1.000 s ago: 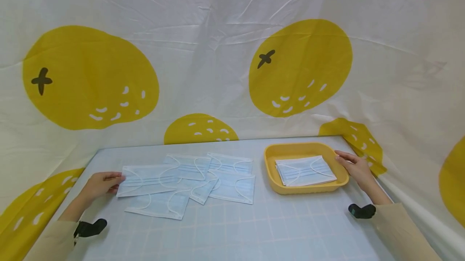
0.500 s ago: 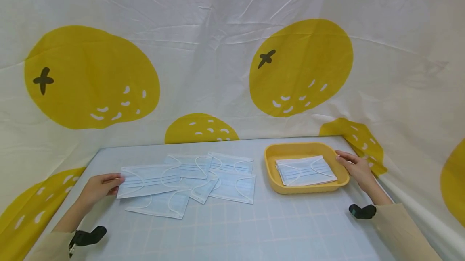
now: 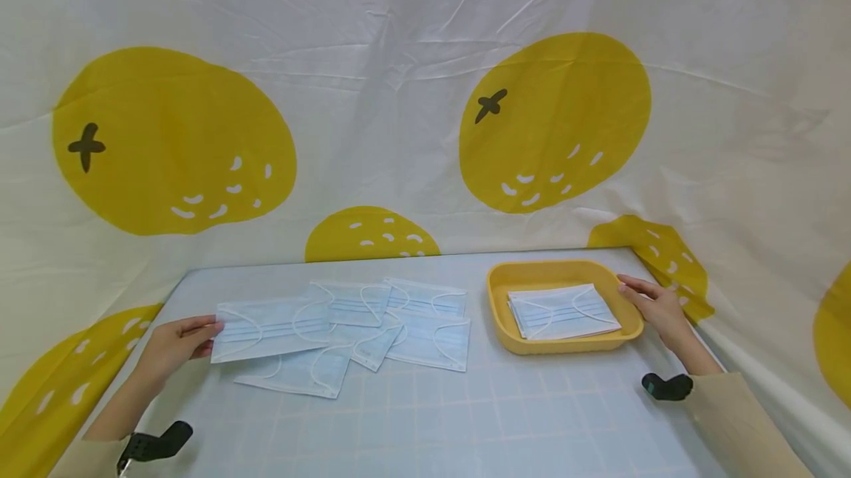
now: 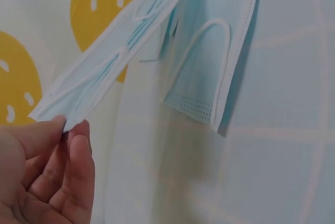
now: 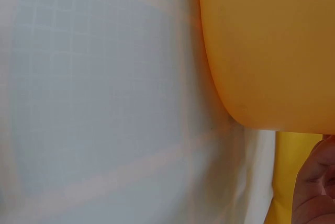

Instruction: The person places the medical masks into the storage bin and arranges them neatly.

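In the head view my left hand (image 3: 174,345) pinches a light-blue face mask (image 3: 269,330) by its left short edge. The left wrist view shows thumb and fingers on the corner of this mask (image 4: 97,69), its held end raised and tilted. Beneath and right of it, several more masks (image 3: 428,343) lie overlapping on the table. My right hand (image 3: 661,315) is at the right end of a yellow tray (image 3: 565,346), its extended fingers touching the rim. A neat stack of masks (image 3: 565,312) lies inside that tray. Only part of the right hand shows in the right wrist view, beside the tray wall (image 5: 272,51).
A pale blue checked cloth (image 3: 412,426) covers the table. Behind and on both sides hangs a white curtain (image 3: 385,131) printed with large yellow fruit. Each forearm carries a black wrist camera, such as the left one (image 3: 156,442).
My left hand has drawn slightly left, taking the pinched mask with it, and the mask's left end has lifted a little. The right hand stays at the tray. The head view has shifted slightly.
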The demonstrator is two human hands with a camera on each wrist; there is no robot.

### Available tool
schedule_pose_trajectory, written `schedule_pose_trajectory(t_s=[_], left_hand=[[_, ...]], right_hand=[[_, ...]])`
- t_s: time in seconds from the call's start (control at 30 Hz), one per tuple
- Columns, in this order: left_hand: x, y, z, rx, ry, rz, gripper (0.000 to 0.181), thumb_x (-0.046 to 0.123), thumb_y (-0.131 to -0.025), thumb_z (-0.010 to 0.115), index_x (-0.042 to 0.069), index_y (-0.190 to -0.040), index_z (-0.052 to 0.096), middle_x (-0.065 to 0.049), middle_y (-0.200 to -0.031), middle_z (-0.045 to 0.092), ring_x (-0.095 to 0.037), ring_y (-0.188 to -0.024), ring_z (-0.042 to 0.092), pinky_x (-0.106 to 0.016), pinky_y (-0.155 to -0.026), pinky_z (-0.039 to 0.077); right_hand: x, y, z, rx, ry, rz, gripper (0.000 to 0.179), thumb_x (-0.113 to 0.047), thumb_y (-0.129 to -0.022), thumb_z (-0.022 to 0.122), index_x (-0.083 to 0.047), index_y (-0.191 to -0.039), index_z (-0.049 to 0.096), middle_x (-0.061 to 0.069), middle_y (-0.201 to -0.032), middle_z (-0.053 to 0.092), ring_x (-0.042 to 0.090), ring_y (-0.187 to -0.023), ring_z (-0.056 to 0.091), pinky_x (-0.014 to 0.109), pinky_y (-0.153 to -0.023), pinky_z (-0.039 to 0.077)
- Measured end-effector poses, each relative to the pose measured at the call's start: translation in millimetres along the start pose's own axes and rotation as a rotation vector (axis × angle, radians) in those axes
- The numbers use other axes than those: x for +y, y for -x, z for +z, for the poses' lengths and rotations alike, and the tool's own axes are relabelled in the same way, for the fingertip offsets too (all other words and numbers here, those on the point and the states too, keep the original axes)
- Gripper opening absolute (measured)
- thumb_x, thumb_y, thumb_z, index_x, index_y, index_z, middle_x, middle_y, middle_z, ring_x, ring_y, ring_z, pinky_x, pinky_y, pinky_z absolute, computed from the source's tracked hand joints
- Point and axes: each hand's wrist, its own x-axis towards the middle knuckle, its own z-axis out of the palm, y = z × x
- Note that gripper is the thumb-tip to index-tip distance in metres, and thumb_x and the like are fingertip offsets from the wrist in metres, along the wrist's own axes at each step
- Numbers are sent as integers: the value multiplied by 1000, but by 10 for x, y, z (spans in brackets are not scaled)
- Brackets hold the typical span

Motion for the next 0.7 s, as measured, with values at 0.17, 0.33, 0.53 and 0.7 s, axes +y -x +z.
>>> schedule_pose_trajectory(t_s=[0.17, 0.33, 0.53, 0.7], left_hand=[[182, 136, -12, 18, 39, -52, 83, 56, -87, 60, -10, -135, 45, -5, -103, 69, -10, -71, 65, -21, -61, 57], [541, 391, -24, 5, 107, -93, 71, 42, -96, 55, -12, -139, 38, 14, -90, 65, -5, -70, 63, -19, -67, 57], [653, 496, 11, -40, 237, -148, 70, 36, -97, 54, -10, -144, 30, 31, -81, 55, -5, -72, 62, -17, -71, 56], [651, 528, 80, -43, 352, -192, 67, 40, -93, 59, 0, -144, 40, 29, -79, 58, -6, -72, 61, -16, -71, 56]], right_hand=[[40, -34, -9, -3, -1, 22, 77, -63, -87, 54, -10, -142, 47, 23, -148, 40, 12, -111, 52, 4, -73, 47], [119, -70, -13, -1, -14, -8, 83, -67, -84, 54, -7, -141, 46, 26, -147, 39, 2, -102, 51, 3, -72, 47], [38, -9, 18, 22, -9, 12, 77, -64, -87, 54, -9, -141, 48, 24, -147, 41, 16, -111, 52, 3, -73, 47], [-98, 87, 27, 7, 6, -7, 70, -53, -95, 49, -3, -142, 43, 26, -147, 39, 21, -114, 51, 0, -72, 44]])
